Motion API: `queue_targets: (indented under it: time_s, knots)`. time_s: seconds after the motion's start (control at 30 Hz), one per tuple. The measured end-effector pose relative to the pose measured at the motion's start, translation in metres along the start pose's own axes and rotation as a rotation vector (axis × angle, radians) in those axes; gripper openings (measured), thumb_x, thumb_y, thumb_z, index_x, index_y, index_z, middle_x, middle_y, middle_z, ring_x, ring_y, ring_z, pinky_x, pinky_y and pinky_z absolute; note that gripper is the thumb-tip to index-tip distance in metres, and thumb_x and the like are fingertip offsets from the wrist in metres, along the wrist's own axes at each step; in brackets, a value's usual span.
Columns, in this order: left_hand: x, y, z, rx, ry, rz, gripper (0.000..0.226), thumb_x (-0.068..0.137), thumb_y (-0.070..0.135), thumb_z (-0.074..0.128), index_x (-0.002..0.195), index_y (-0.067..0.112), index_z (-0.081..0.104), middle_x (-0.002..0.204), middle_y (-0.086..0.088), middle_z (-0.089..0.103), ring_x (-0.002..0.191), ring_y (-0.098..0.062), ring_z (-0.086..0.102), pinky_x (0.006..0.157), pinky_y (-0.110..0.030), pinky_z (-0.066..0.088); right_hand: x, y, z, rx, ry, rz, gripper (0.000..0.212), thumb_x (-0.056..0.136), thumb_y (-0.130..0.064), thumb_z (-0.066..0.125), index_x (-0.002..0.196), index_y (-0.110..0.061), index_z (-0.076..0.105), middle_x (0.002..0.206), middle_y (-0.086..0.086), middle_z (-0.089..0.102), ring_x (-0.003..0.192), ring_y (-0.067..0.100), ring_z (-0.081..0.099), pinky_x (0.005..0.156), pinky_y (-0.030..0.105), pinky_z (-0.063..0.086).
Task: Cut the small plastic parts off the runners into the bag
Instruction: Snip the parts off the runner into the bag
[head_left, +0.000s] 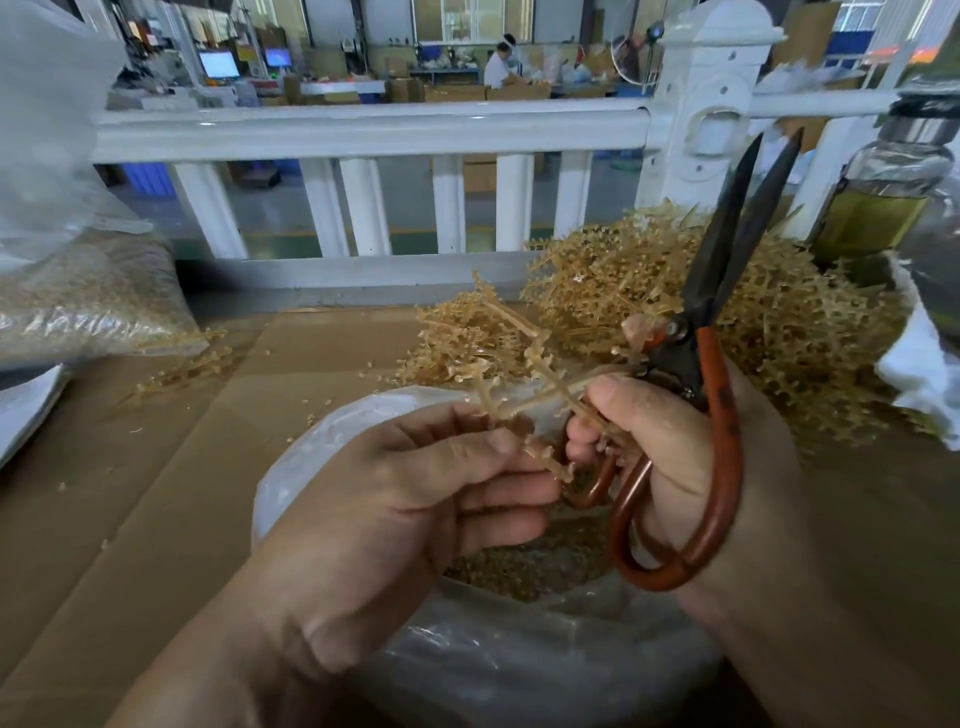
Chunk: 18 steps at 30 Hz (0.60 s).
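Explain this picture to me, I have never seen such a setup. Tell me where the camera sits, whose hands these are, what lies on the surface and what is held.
There is no machine here. A person works with bare hands, and one camera worn on their head looks forward and down, so you see what they see. The left hand pinches a tan plastic runner, a branching stick with small pieces on it. The right hand grips red-handled scissors, blades slightly apart and pointing up. Below both hands sits an open clear bag with cut parts inside. All rests on brown cardboard. Behind the scissors lies a heap of more runners, a glass bottle stands far right, and a second bag lies at the left.
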<state>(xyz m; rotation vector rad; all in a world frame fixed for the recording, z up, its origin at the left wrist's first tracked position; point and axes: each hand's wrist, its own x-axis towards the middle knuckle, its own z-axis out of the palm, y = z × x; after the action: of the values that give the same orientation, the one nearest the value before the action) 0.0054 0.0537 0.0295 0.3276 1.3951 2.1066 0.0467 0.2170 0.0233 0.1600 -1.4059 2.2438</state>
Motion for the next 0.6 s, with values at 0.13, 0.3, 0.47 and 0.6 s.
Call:
queue_targets:
  time_s: [0.13,0.3,0.47,0.6]
  knots:
    - [0.000,-0.001,0.004,0.034,0.057,0.078,0.009,0.070,0.021,0.078,0.078,0.017,0.078,0.083,-0.014,0.074,0.070,-0.020,0.074,0.054,-0.027,0.057,0.002,0.004,-0.014,-0.011,-0.069,-0.082,0.028,0.076,-0.013,0.075,0.100,-0.024,0.069,0.074,0.005,0.066,0.062,0.018,0.066,0.061,0.027,0.054]
    - [0.000,-0.001,0.005,-0.024,0.056,0.160,0.009,0.067,0.027,0.079,0.073,0.021,0.075,0.081,-0.008,0.071,0.073,-0.016,0.072,0.054,-0.025,0.055,-0.001,0.002,-0.014,0.000,-0.079,-0.063,0.026,0.078,-0.010,0.073,0.099,-0.026,0.071,0.077,0.006,0.066,0.063,0.017,0.065,0.061,0.026,0.054]
    - [-0.001,0.000,0.007,-0.053,0.032,0.179,0.011,0.072,0.030,0.077,0.070,0.020,0.072,0.074,-0.007,0.067,0.066,-0.013,0.068,0.051,-0.023,0.052,-0.001,0.000,-0.012,-0.023,-0.070,-0.044,0.027,0.078,-0.009,0.074,0.098,-0.028,0.072,0.075,0.005,0.064,0.061,0.018,0.064,0.060,0.027,0.054]
    - [-0.001,0.000,0.008,-0.129,0.049,0.189,0.008,0.072,0.020,0.079,0.072,0.017,0.072,0.076,-0.010,0.069,0.067,-0.016,0.071,0.052,-0.025,0.055,-0.001,-0.005,-0.012,-0.132,-0.086,0.053,0.019,0.083,-0.018,0.079,0.097,-0.029,0.071,0.079,0.005,0.065,0.067,0.019,0.067,0.063,0.028,0.055]
